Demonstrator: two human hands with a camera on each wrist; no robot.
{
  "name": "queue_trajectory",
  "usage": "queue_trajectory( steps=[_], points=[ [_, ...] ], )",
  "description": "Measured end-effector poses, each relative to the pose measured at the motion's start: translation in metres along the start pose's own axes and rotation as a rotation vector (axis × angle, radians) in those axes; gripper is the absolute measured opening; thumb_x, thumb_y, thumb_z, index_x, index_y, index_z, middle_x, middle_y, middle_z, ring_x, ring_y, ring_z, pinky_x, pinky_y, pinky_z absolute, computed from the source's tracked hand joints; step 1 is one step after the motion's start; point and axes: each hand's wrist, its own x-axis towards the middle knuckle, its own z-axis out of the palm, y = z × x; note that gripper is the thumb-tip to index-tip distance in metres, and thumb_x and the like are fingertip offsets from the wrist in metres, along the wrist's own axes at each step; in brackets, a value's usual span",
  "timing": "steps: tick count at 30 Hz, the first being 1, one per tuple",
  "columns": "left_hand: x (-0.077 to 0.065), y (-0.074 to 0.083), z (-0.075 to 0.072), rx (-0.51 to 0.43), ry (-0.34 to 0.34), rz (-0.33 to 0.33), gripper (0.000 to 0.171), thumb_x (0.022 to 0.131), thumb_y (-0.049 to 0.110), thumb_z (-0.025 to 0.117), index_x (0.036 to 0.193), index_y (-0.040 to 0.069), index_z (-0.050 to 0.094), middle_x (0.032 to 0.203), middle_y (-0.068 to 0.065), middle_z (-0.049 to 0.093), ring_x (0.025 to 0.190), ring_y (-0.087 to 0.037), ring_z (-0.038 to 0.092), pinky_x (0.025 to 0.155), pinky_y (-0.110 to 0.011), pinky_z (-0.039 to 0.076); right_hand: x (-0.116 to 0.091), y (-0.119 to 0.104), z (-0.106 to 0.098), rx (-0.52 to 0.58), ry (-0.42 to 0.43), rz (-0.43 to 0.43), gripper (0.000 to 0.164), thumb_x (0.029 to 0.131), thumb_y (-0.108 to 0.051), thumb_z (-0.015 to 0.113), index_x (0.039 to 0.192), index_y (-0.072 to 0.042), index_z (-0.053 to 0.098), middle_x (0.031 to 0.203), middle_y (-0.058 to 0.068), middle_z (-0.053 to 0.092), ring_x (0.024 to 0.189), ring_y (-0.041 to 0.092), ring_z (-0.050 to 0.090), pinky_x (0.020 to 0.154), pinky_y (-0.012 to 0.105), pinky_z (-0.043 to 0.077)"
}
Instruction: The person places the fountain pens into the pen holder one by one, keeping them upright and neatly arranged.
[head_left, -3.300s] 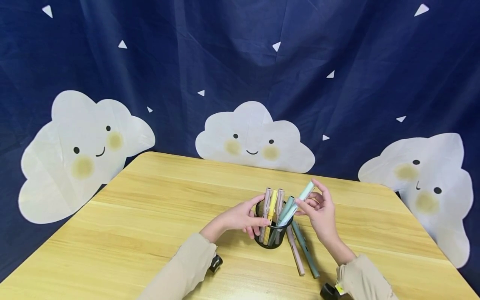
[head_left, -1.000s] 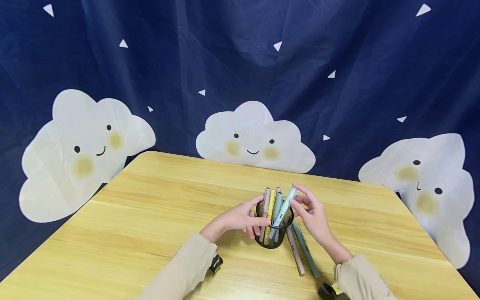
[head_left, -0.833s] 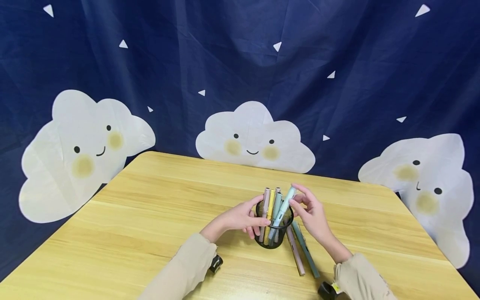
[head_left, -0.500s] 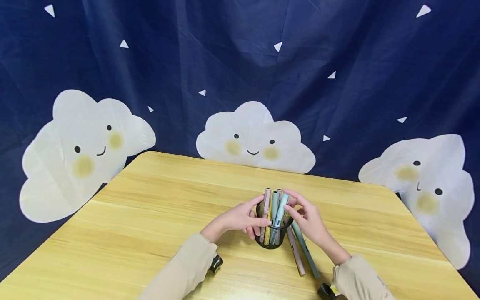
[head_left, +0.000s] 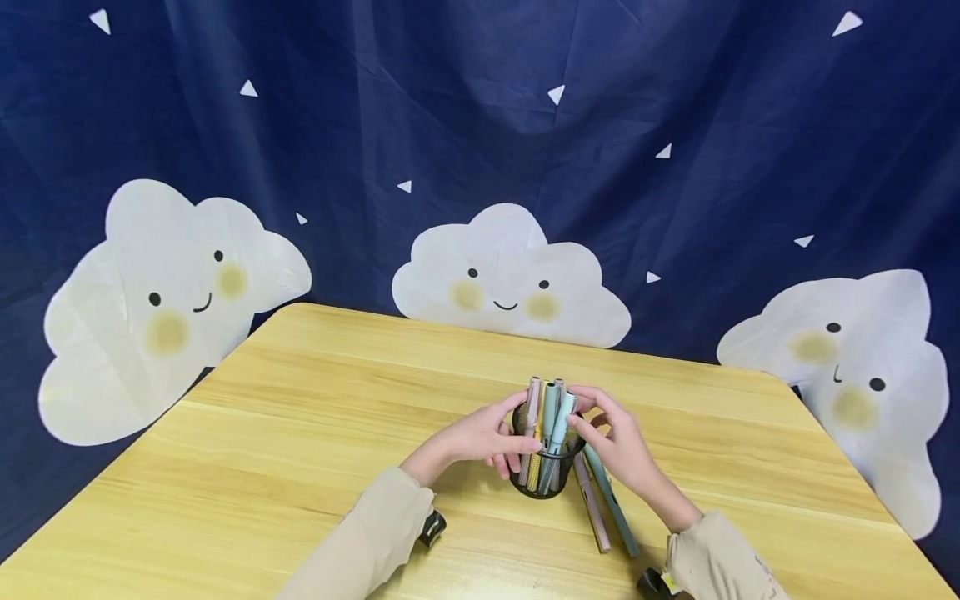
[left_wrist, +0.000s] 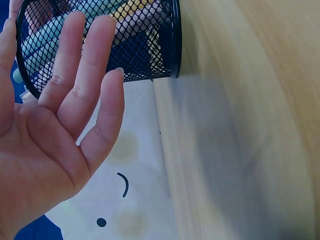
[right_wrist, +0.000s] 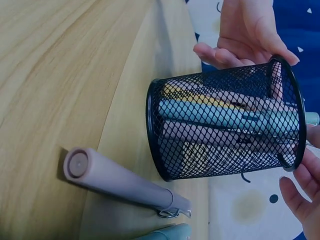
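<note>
A black mesh pen cup (head_left: 546,483) stands upright on the table, several pens inside it. My left hand (head_left: 476,433) holds its left side, thumb across the front near the rim. In the left wrist view, the fingers (left_wrist: 87,75) lie along the mesh. My right hand (head_left: 626,450) is at the right of the rim, with thumb and index finger at the top of a light blue pen (head_left: 562,423). That pen leans inside the cup. Beside it stand a teal pen (head_left: 550,404) and a mauve pen (head_left: 533,400); a yellow pen is partly hidden.
Right of the cup, a mauve pen (head_left: 593,510) and a dark green pen (head_left: 615,510) lie on the wooden table (head_left: 300,433). Behind the table hangs a dark blue curtain (head_left: 480,108) with white clouds.
The light blue pen has moved left and sunk lower into the cup, and my right hand has come left and down with it. My left hand has stayed on the cup.
</note>
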Motion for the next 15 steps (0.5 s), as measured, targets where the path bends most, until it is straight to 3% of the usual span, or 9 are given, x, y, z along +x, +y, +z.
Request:
queue_trajectory(
  steps=[11,15],
  points=[
    [0.0,-0.0003,0.001,0.002,0.008,-0.006,0.078,0.085,0.026,0.062,0.144,0.019,0.011,0.062,-0.011,0.063,0.051,-0.03,0.061,0.044,-0.028,0.043,-0.0038,0.0046,-0.0009,-0.001,0.023,0.02,0.038,0.072,0.016,0.064,0.108,0.012,0.053,0.08,0.016,0.055,0.072,0.031,0.052,0.057,0.03,0.049],
    [0.0003,-0.0011,0.0007,0.003,0.004,-0.003,0.079,0.085,0.028,0.062,0.144,0.018,0.011,0.062,-0.011,0.063,0.051,-0.029,0.062,0.044,-0.028,0.043,-0.0053,0.0039,-0.0015,0.002,0.025,0.057,0.039,0.074,0.014,0.063,0.111,0.012,0.052,0.08,0.015,0.055,0.073,0.024,0.053,0.057,0.03,0.049]
  ],
)
